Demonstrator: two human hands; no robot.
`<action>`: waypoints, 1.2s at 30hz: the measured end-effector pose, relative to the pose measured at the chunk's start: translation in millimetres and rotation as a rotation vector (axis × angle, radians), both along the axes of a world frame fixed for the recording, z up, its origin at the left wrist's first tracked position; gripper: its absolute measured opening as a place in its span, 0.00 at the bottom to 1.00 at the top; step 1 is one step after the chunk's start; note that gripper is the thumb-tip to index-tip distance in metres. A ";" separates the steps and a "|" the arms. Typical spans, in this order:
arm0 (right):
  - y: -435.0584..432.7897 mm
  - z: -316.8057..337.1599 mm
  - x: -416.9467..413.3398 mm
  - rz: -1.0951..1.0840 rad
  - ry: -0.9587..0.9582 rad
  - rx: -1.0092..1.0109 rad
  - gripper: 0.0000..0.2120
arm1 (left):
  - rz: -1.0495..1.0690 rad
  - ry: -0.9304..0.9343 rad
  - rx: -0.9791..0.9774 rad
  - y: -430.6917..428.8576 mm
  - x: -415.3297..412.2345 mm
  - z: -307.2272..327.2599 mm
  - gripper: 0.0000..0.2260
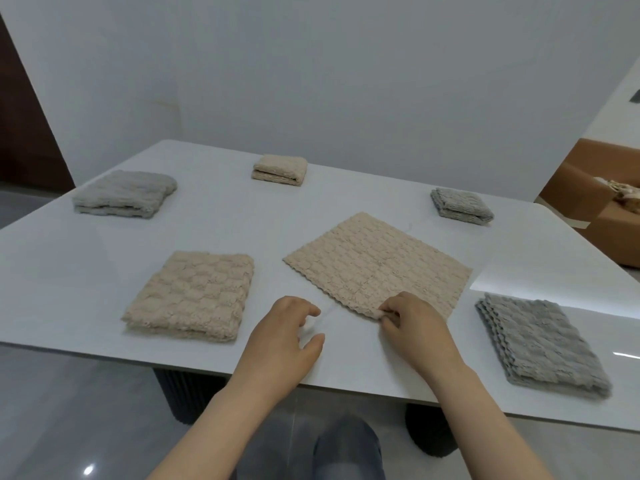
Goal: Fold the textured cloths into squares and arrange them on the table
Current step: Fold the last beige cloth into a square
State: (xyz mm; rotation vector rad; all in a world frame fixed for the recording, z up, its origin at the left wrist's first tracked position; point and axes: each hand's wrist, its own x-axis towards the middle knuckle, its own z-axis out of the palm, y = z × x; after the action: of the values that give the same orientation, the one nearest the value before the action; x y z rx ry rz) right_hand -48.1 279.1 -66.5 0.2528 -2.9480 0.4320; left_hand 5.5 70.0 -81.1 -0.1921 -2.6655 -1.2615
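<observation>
Head view: my right hand [412, 327] pinches the cloth [377, 265] by its near corner, and the cloth lies flat beyond. My left hand [284, 337], fingers loosely apart, is just left of that corner.

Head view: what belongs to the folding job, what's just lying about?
Job: unfolded beige cloth; right hand pinching its corner; left hand; folded squares: near-left beige, far beige, far-left grey, far-right grey, near-right grey; table.
Lying about: brown item at right.
</observation>
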 end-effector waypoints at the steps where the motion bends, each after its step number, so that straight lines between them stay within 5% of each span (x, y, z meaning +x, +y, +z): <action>1: -0.9 0.2 1.2 0.005 0.001 0.009 0.08 | -0.001 0.002 0.000 -1.1 0.5 -0.2 0.13; 15: -2.6 14.5 57.6 0.129 -0.077 -0.139 0.05 | -0.211 0.137 -0.364 18.8 -7.5 10.5 0.22; 26: -0.6 39.4 78.0 0.161 0.054 -0.227 0.05 | -0.247 0.173 -0.434 29.9 1.2 13.9 0.04; 36: 12.7 73.6 78.7 0.148 0.208 -0.267 0.07 | -0.140 0.164 -0.353 2.8 10.5 27.3 0.03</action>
State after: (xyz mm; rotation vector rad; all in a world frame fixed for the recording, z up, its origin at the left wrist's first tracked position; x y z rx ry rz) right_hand 30.6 291.8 7.1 0.4535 -2.6423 0.7609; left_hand 16.0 72.8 -53.7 -0.5159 -2.7455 -0.7571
